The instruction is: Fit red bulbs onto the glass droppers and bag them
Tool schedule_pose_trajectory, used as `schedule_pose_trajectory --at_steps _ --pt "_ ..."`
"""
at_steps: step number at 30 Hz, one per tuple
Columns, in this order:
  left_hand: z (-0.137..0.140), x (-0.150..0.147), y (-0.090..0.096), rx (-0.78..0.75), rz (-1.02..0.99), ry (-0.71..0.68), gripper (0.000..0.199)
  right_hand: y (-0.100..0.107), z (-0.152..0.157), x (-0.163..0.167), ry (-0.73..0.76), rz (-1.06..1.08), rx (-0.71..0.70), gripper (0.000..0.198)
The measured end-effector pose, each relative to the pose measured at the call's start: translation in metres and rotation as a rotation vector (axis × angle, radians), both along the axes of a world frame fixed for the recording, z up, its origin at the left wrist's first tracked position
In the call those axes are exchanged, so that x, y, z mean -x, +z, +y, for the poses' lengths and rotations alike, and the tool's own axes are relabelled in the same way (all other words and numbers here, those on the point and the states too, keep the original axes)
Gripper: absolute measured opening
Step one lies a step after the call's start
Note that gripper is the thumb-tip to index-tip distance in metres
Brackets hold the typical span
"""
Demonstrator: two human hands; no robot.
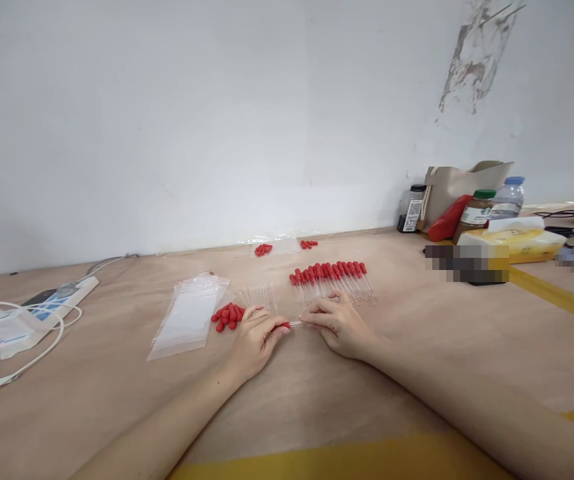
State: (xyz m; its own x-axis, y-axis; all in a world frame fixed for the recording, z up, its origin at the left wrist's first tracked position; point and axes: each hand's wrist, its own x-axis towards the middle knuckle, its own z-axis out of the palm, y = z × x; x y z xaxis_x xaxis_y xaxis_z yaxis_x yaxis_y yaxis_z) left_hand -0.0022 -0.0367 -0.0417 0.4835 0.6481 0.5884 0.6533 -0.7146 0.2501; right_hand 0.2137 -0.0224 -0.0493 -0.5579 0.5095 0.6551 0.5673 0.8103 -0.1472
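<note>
Between finger and thumb, my left hand pinches a red rubber bulb. A clear glass tube reaches from the bulb to my right hand, whose fingertips are closed on its other end. Just left of my left hand lies a pile of loose red bulbs. Behind it, several clear tubes lie side by side, partly hidden by the hand. Beyond my right hand is a row of droppers, red bulbs pointing to the wall and glass stems towards me.
Clear plastic bags lie left of the bulbs. Small bags with red bulbs rest near the wall. A power strip with white cables is far left. Bottles, a beige bag and a tissue pack stand at the right.
</note>
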Motion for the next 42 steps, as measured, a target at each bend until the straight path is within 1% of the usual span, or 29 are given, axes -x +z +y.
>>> schedule_pose_trajectory --at_steps 5,11,16,22,24,28,32,34,35,37,38,40,42 --pt "-0.001 0.001 0.000 0.001 0.078 -0.040 0.016 -0.002 0.004 0.001 0.021 -0.080 -0.034 0.032" --pt "0.000 0.000 -0.004 -0.064 0.104 -0.035 0.015 -0.004 0.000 0.011 -0.008 -0.077 -0.080 0.023" --pt "-0.001 -0.002 -0.001 -0.070 0.134 -0.071 0.015 -0.003 -0.004 0.017 -0.001 -0.043 -0.039 0.022" --pt "-0.002 -0.004 0.002 -0.060 0.158 -0.092 0.017 -0.003 -0.004 0.018 -0.007 -0.049 -0.012 0.021" --pt "-0.001 -0.004 0.003 -0.051 0.172 -0.083 0.018 -0.002 -0.004 0.019 -0.013 -0.052 -0.011 0.022" --pt "0.000 -0.001 0.007 -0.074 0.217 -0.016 0.017 0.003 -0.009 0.020 -0.064 -0.082 -0.023 0.022" --pt "0.000 0.004 0.010 -0.119 0.255 0.018 0.018 0.013 -0.017 0.020 -0.144 -0.193 -0.029 0.024" --pt "0.001 0.010 0.013 -0.147 0.264 0.060 0.020 0.018 -0.018 0.018 -0.198 -0.231 0.019 0.024" --pt "0.002 0.014 0.015 -0.162 0.262 0.106 0.022 0.021 -0.017 0.016 -0.238 -0.224 0.068 0.024" --pt "0.005 0.024 0.020 -0.167 0.250 0.238 0.026 0.026 -0.011 0.012 -0.349 -0.148 0.212 0.024" --pt "0.007 0.031 0.023 -0.146 0.242 0.308 0.026 0.028 -0.006 0.010 -0.412 -0.096 0.287 0.024" --pt "0.013 0.046 0.029 -0.054 0.236 0.405 0.021 0.032 0.008 0.007 -0.535 -0.012 0.400 0.026" --pt "0.020 0.062 0.032 0.054 0.215 0.454 0.020 0.033 0.024 0.009 -0.637 0.025 0.441 0.026"
